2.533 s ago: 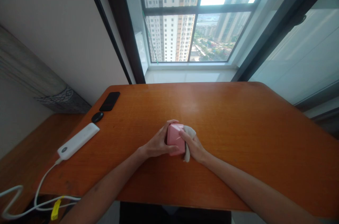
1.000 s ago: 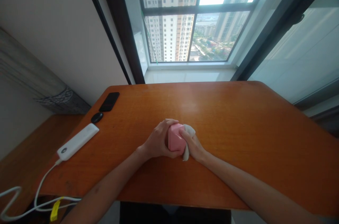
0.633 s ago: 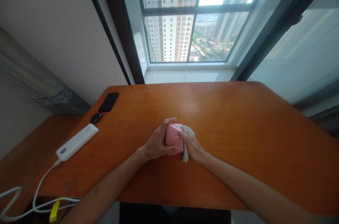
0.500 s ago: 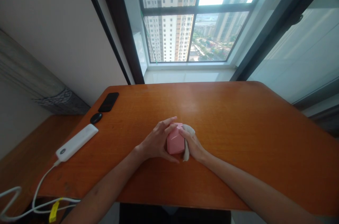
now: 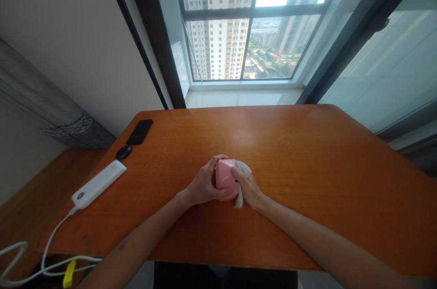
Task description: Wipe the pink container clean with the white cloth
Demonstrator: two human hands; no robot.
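Note:
A small pink box-like object (image 5: 226, 174) with a glossy surface is held between both hands, above the near middle of the table. My left hand (image 5: 208, 183) grips it from the left, fingers over the far edge and thumb along the near side. On the right, my right hand (image 5: 250, 188) is closed round a pale cloth (image 5: 244, 169) and presses its thumb on the pink object's right side. Part of the cloth hangs down between that hand and the object. A small dark spot shows on the object near the right thumb. My right fingertips are hidden.
The brown wooden table (image 5: 307, 157) reaches to the window sill. At its left lie a black phone (image 5: 139, 132), a black round-edged item (image 5: 123, 152) and a white power strip (image 5: 99, 184). A white cable (image 5: 48, 243) with a yellow tag (image 5: 69, 273) runs off the near left edge.
My left hand has closed its fingers and thumb onto the pink object, where they were spread more loosely around it before. The object has turned slightly, showing a dark spot.

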